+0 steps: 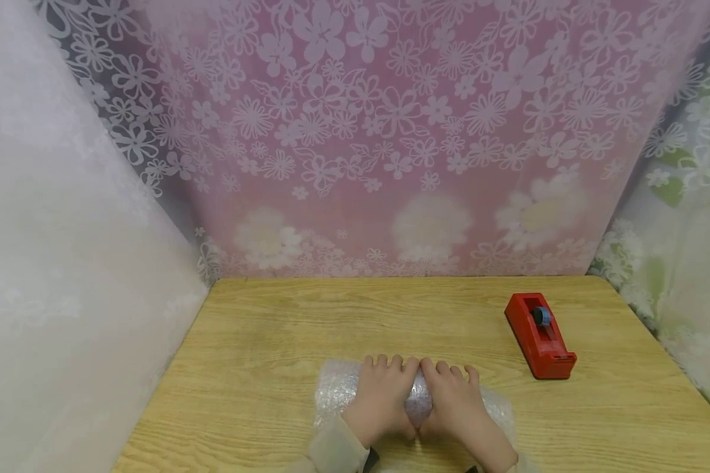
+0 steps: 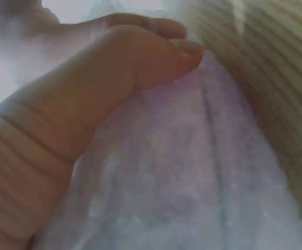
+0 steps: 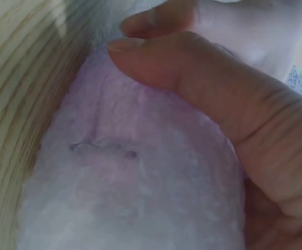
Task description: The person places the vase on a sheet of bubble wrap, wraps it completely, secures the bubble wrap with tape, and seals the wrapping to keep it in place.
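Note:
A bubble wrap roll (image 1: pixel 336 389) lies crosswise on the wooden table near its front, under both hands. Something pale purple shows through its middle; what it is stays hidden by the wrap. My left hand (image 1: pixel 384 397) grips the roll left of its middle, fingers over the far side and thumb on the near side. Close beside it, my right hand (image 1: pixel 454 402) grips the roll in the same way. In the left wrist view the thumb (image 2: pixel 140 62) presses the wrap (image 2: pixel 161 172). The right thumb (image 3: pixel 171 62) presses it likewise in the right wrist view.
A red tape dispenser (image 1: pixel 541 338) with a small blue tape roll (image 1: pixel 542 316) stands at the right of the wooden table (image 1: pixel 260 341). Flowered curtains hang behind the table (image 1: pixel 355 131) and along both sides.

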Demonstrator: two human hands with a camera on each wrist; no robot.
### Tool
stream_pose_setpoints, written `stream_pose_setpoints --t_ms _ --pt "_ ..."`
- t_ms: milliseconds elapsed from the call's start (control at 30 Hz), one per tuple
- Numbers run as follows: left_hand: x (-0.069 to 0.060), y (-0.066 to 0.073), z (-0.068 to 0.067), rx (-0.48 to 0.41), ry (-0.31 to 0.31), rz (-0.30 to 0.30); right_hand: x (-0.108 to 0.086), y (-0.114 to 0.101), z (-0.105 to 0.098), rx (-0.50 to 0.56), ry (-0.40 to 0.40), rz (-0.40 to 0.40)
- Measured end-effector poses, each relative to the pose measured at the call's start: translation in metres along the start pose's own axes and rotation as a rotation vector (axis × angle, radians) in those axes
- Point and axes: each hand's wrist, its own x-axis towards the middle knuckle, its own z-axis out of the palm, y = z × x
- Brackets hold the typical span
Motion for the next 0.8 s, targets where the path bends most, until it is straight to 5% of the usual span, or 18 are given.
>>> stream_pose_setpoints --t_ms 567,800 --pt "-0.0056 0.0047 0.0032 0.096 0.114 0.003 0.0052 0.0003 -0.0041 0.022 -0.051 0.003" --pt "-0.0038 0.003 -0.0013 0.103 0.088 0.019 0.0088 0.0019 -0.0078 0.054 -0.094 -0.013"
